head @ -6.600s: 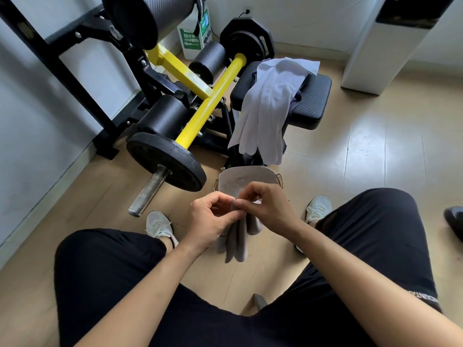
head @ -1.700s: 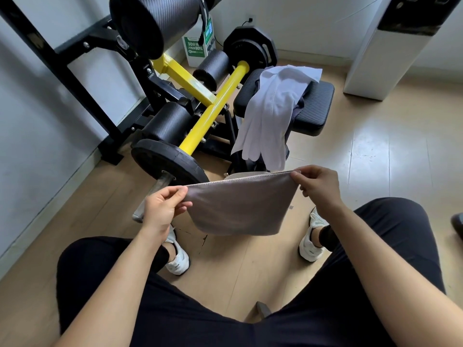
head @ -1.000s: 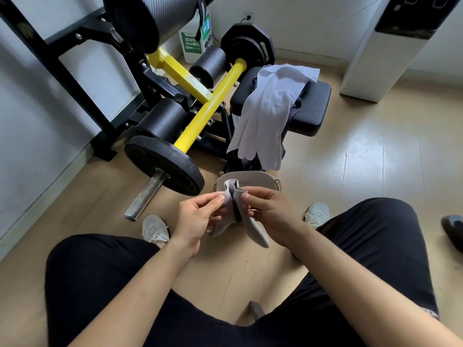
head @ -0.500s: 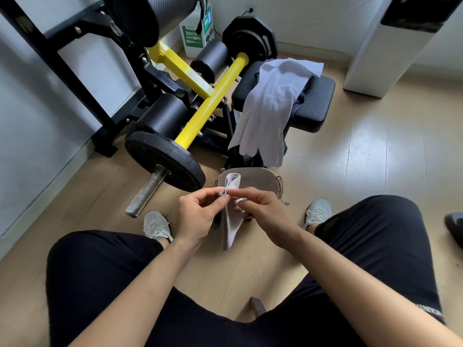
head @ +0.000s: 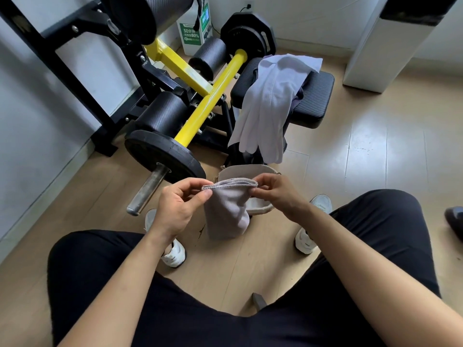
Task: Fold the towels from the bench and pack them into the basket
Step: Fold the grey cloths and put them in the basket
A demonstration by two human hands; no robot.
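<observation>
Grey towel | pinched, top corners | left hand | right hand

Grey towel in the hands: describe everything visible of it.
The grey towel is soft, matte cloth with a stitched hem along its top edge. It is folded into a narrow, layered strip and hangs limp in the air, its lower end rounded. The left hand pinches one top corner and the right hand pinches the other. It hides part of the beige basket standing on the floor behind it.
</observation>
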